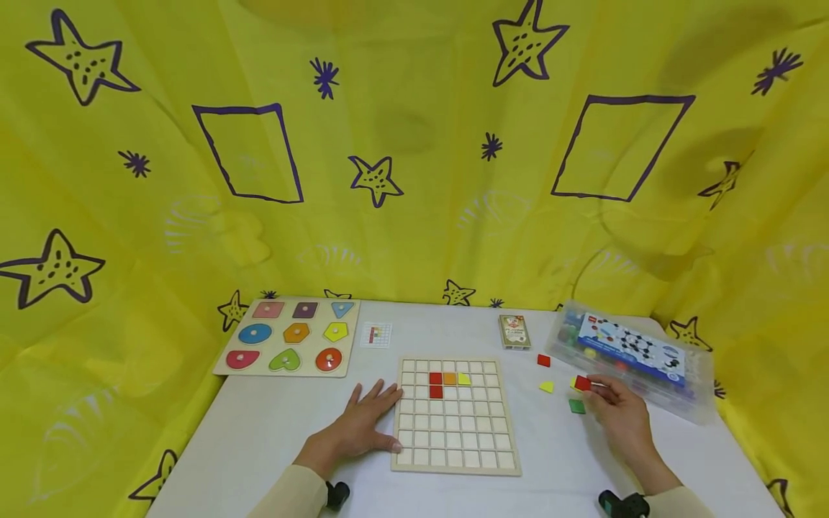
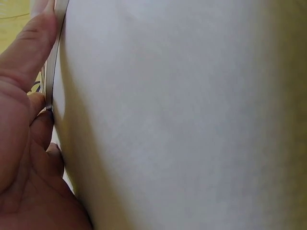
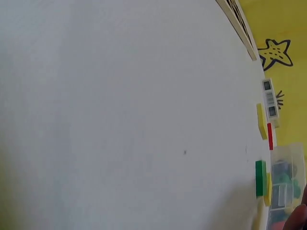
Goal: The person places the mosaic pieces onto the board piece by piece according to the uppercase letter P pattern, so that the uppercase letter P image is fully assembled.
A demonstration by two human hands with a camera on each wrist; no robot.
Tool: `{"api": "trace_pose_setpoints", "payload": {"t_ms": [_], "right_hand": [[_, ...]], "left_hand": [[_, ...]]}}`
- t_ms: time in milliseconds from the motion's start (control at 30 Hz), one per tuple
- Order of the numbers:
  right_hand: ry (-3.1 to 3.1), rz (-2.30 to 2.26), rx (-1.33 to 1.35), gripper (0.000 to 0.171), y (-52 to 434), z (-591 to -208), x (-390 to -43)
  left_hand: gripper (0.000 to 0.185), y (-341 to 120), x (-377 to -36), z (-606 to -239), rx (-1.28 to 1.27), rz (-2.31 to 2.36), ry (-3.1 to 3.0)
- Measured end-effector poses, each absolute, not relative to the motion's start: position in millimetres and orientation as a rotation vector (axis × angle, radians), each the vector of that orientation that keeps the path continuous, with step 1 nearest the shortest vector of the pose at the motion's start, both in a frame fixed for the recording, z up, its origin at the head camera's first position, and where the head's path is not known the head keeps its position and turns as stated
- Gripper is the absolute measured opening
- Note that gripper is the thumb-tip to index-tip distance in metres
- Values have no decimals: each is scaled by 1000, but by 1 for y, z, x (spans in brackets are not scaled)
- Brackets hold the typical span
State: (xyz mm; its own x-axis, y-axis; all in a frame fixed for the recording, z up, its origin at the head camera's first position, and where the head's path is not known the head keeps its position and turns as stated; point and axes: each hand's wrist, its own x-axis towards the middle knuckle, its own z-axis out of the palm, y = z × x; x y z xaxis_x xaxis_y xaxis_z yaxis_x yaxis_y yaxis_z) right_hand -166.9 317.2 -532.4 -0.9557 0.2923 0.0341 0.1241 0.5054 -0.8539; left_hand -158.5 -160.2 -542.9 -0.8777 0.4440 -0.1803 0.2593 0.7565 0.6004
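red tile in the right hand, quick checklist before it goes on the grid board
1. Red tile held at the right hand fingertips: ok.
2. Left hand flat on the table against the grid board edge, steadying it: ok.
3. Empty cells beside the placed red, orange and yellow tiles: ok.
4. Pattern card readable from here: cannot tell, too small.
5. Loose green tile and yellow tile lie between the hand and the board: not ok, lift over them.
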Motion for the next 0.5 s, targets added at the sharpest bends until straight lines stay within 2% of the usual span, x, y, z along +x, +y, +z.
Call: {"api": "trace_pose_setpoints", "payload": {"t_ms": [500], "right_hand": [[-2450,1625,-270,31,254,-528,-179]], "left_hand": [[104,-161,-158,-544,559,849,2642]]}}
